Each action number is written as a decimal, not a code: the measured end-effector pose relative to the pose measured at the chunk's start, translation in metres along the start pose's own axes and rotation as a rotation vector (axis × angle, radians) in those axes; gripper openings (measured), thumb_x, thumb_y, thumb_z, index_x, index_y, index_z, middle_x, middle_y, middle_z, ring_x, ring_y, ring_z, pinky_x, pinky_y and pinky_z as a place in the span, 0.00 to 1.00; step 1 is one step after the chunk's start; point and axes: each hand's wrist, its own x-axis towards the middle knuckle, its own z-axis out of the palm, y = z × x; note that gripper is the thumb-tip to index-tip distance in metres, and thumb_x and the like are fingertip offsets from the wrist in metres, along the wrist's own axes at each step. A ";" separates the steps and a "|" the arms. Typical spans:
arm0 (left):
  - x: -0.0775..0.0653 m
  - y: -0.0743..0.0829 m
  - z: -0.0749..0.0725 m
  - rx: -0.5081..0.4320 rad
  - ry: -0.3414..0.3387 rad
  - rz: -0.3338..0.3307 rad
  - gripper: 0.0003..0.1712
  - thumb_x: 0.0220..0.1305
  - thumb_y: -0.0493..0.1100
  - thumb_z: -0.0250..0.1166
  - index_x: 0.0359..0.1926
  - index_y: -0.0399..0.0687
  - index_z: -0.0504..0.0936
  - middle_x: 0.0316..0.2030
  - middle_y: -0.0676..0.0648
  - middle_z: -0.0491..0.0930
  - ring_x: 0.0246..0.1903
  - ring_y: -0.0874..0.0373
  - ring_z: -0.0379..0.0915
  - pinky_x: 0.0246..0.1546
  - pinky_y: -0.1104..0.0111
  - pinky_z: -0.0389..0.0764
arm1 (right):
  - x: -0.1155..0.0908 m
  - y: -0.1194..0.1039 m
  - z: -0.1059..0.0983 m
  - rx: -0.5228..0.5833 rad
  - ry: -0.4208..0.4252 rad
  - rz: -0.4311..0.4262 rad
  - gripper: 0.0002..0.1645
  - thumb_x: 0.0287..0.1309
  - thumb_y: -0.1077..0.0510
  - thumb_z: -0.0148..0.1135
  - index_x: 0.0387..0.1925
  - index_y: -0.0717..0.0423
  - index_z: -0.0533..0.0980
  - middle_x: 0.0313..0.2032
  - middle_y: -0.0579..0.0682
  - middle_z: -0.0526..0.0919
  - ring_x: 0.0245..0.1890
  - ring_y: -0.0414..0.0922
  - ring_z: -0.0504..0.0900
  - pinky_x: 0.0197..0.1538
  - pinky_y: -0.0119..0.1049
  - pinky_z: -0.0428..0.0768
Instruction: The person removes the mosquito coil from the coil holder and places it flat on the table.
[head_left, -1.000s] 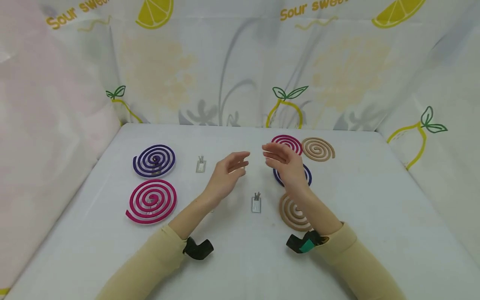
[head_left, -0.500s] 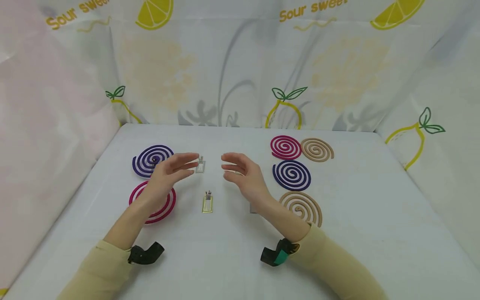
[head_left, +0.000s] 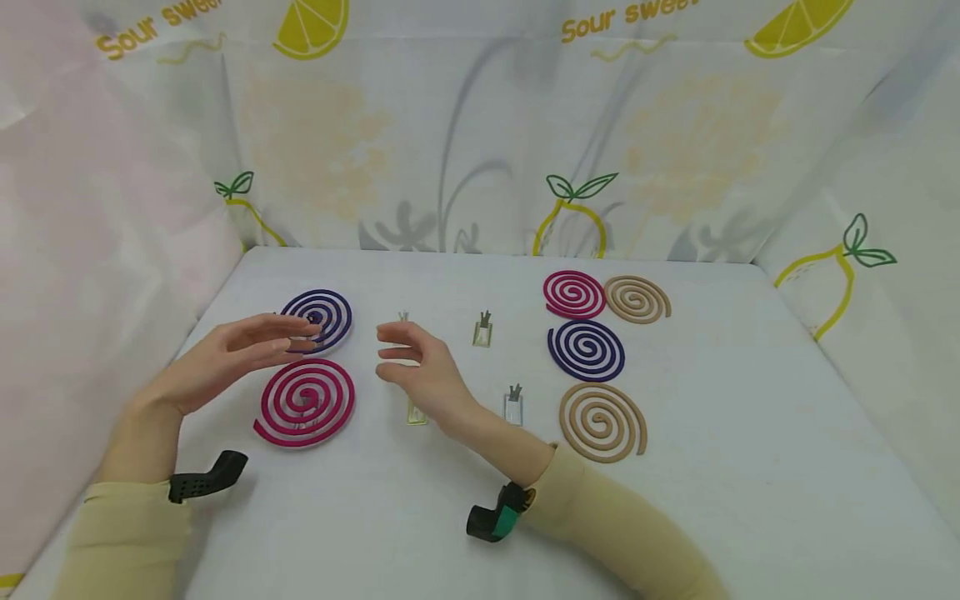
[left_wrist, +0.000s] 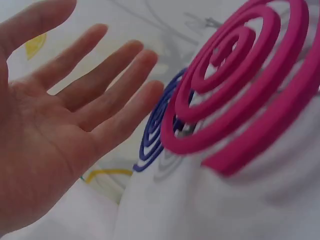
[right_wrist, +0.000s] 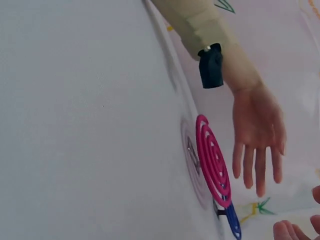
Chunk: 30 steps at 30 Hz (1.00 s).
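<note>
My left hand (head_left: 236, 358) hovers over the left side of the table, its fingers extended and holding nothing. Below and beside its fingertips are a purple mosquito coil (head_left: 341, 321) and a pink mosquito coil (left_wrist: 280, 65), each raised on a small metal stand. In the head view the hand partly covers the purple one. My right hand (head_left: 423, 371) is held above the table's middle, fingers loosely bent with nothing between them. It partly hides small metal coil stands (head_left: 416, 414), including one behind its fingertips. The right wrist view shows the left palm facing the raised pink coil (right_wrist: 212, 160).
Further right lie flat coils: a pink one (head_left: 573, 293), a tan one (head_left: 636, 299), a purple one (head_left: 586, 350) and a nearer tan one (head_left: 602, 422). Two more small stands (head_left: 482, 330) stand mid-table. A lemon-print cloth (head_left: 480, 125) encloses the back and sides.
Both hands have swept left across the table, remaining without anything in them. The coils and stands keep their places; the right-hand coils and a mid-table stand are now uncovered.
</note>
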 end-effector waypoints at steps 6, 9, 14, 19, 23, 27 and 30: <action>-0.014 -0.011 -0.013 0.142 0.030 -0.121 0.20 0.74 0.43 0.58 0.64 0.50 0.75 0.59 0.44 0.79 0.56 0.62 0.78 0.53 0.78 0.77 | 0.007 0.012 0.017 -0.051 -0.064 0.093 0.28 0.62 0.65 0.63 0.63 0.52 0.73 0.63 0.54 0.76 0.58 0.47 0.78 0.56 0.37 0.83; -0.017 -0.015 -0.019 0.143 0.024 -0.123 0.21 0.74 0.43 0.58 0.65 0.48 0.74 0.59 0.46 0.79 0.55 0.63 0.78 0.52 0.78 0.77 | 0.007 0.018 0.020 -0.054 -0.069 0.125 0.27 0.61 0.65 0.64 0.63 0.52 0.74 0.62 0.54 0.76 0.58 0.46 0.78 0.57 0.39 0.83; -0.021 -0.025 -0.027 0.138 -0.033 -0.098 0.22 0.73 0.40 0.58 0.66 0.43 0.72 0.59 0.50 0.79 0.56 0.65 0.78 0.52 0.78 0.77 | 0.003 0.023 0.024 -0.033 -0.091 0.152 0.27 0.61 0.65 0.63 0.62 0.54 0.74 0.61 0.52 0.76 0.59 0.48 0.77 0.58 0.40 0.82; -0.022 -0.032 -0.028 0.101 -0.071 -0.136 0.24 0.71 0.39 0.60 0.66 0.43 0.71 0.58 0.54 0.79 0.55 0.66 0.78 0.51 0.74 0.80 | 0.001 0.026 0.027 -0.045 -0.114 0.190 0.27 0.61 0.64 0.64 0.62 0.52 0.75 0.62 0.50 0.75 0.61 0.48 0.75 0.61 0.43 0.80; -0.022 -0.037 -0.027 0.033 -0.109 -0.151 0.25 0.70 0.37 0.61 0.66 0.40 0.70 0.58 0.54 0.79 0.55 0.63 0.79 0.51 0.70 0.82 | 0.000 0.031 0.027 0.013 -0.145 0.248 0.26 0.61 0.65 0.64 0.60 0.52 0.75 0.60 0.50 0.75 0.56 0.44 0.78 0.58 0.40 0.83; -0.021 -0.041 -0.025 0.007 -0.124 -0.180 0.26 0.69 0.37 0.62 0.66 0.39 0.70 0.57 0.56 0.78 0.54 0.64 0.79 0.51 0.69 0.83 | -0.001 0.035 0.029 0.127 -0.165 0.285 0.24 0.62 0.68 0.62 0.60 0.56 0.75 0.55 0.50 0.77 0.48 0.42 0.81 0.53 0.38 0.85; -0.020 -0.043 -0.025 0.004 -0.131 -0.201 0.26 0.68 0.37 0.62 0.66 0.39 0.71 0.56 0.56 0.78 0.54 0.64 0.78 0.51 0.67 0.84 | -0.001 0.038 0.031 0.198 -0.172 0.295 0.23 0.63 0.70 0.60 0.60 0.61 0.74 0.54 0.51 0.79 0.46 0.43 0.82 0.54 0.40 0.85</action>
